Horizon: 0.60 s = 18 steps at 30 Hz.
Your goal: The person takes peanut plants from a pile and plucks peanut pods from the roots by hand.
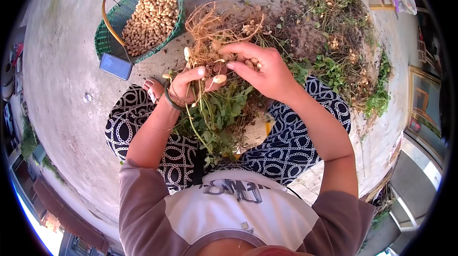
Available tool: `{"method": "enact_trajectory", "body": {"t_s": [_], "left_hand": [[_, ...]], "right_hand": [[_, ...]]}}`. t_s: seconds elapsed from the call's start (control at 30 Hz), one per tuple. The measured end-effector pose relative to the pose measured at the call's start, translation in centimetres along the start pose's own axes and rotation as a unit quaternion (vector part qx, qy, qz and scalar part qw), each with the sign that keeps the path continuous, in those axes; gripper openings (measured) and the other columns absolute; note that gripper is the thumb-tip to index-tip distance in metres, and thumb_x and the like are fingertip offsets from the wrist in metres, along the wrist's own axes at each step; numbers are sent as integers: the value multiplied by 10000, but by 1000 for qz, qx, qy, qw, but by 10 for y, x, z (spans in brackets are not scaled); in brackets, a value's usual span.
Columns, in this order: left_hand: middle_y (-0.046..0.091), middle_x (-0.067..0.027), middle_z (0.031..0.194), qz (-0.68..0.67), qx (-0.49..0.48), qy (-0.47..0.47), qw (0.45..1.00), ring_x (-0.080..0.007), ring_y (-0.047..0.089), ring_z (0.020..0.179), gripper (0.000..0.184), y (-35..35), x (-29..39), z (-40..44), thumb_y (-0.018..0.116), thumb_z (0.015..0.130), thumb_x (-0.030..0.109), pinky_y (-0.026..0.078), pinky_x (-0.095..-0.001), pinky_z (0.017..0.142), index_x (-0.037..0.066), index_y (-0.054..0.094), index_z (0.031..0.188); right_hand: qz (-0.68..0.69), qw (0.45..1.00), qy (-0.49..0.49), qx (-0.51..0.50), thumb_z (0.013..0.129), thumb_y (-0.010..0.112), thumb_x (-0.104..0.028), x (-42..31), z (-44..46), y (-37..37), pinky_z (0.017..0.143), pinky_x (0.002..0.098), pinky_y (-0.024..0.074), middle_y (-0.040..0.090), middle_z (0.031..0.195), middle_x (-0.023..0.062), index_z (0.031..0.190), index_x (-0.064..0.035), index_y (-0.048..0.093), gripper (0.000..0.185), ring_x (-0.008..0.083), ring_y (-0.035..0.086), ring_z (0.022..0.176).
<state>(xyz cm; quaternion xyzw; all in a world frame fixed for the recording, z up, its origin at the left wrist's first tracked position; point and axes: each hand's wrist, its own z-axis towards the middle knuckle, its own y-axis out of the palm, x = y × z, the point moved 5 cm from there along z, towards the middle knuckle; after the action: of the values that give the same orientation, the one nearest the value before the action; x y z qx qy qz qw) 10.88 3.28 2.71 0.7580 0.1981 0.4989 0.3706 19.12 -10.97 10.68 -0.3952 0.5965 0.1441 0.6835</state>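
Between my knees hangs a peanut plant (217,108), its roots pointing away from me and its green leaves toward my lap. My left hand (191,84), with a dark bangle on the wrist, is wrapped round its stems near the roots. Pale peanut pods (219,79) dangle beside my left thumb. My right hand (260,67) is closed at the root end, thumb and index finger pinching among the roots, with several peanuts (254,63) held in its curled fingers. Tangled brown roots (205,27) spread beyond both hands.
A green basket (112,22) of peanuts with a raised handle stands at the upper left. A phone (116,66) leans by its near rim. Heaped peanut plants (338,41) cover the ground at the right. A small crumpled object (87,97) lies on the concrete at left.
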Motion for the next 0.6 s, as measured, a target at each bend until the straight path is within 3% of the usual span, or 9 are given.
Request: {"method": "enact_trajectory", "body": {"t_s": [0.07,0.1,0.27,0.33,0.37,0.43,0.47,0.5,0.6], "left_hand": [[581,-46,867,14,3,-44,999,-113,489,711,500,0,-8,-1,602,882,417,372,-266,635,-15,558,1129],[593,-53,874,14,12,-61,998,-113,496,711,502,2,-10,-1,591,895,403,374,-266,640,-26,559,1152],[630,-92,944,3,78,-80,994,-134,529,744,530,3,-6,-3,522,939,426,403,-278,668,-41,569,1185],[615,-138,1059,5,26,-122,992,-203,600,891,568,-10,-11,-5,502,941,408,479,-325,765,-49,488,1277],[619,-123,973,-17,9,-128,992,-171,555,784,539,-12,-18,-5,511,924,397,429,-306,670,-50,520,1226],[567,-58,773,1,-30,-67,997,-150,481,647,428,-2,-11,-2,538,866,333,365,-282,621,-29,546,1094],[533,-29,693,-16,-60,-43,997,-142,451,609,373,0,-9,0,544,845,314,342,-282,609,-9,550,1032],[422,23,588,-43,4,-46,998,-122,384,557,286,13,0,0,540,831,310,307,-283,595,35,530,911],[434,19,624,-51,-51,-8,997,-101,407,577,312,6,1,-3,506,850,216,327,-265,580,1,523,1075]], "right_hand": [[-35,998,-46,17,826,687,-53,-6,0,8,524,264,452,694,845,59,1134,-80,667,309,98,571,575],[-87,993,-78,22,811,703,-76,-3,1,12,534,291,477,691,833,79,1117,-88,653,310,165,633,600],[-174,981,-74,-49,847,684,-137,-3,-2,6,503,306,457,652,742,76,1070,-88,599,243,220,621,567],[-135,984,-84,-83,893,650,-164,-3,-4,3,477,297,432,631,695,77,1057,-58,596,202,198,584,513],[-18,994,-8,-111,921,616,-178,2,-5,1,467,289,418,611,674,67,1047,-38,593,190,180,556,495],[214,952,145,-161,976,547,-208,8,-9,-5,447,273,388,571,632,47,1028,3,588,222,145,500,460],[305,929,139,-155,1023,436,-195,8,-7,-11,429,242,346,513,610,26,1029,48,583,284,91,424,459],[391,896,150,-150,1025,414,-172,11,-7,-16,426,234,339,517,615,35,1031,48,586,280,89,414,456],[534,821,166,-116,1020,421,-148,18,-4,-6,422,221,326,525,622,51,1027,38,596,256,80,398,460]]}}
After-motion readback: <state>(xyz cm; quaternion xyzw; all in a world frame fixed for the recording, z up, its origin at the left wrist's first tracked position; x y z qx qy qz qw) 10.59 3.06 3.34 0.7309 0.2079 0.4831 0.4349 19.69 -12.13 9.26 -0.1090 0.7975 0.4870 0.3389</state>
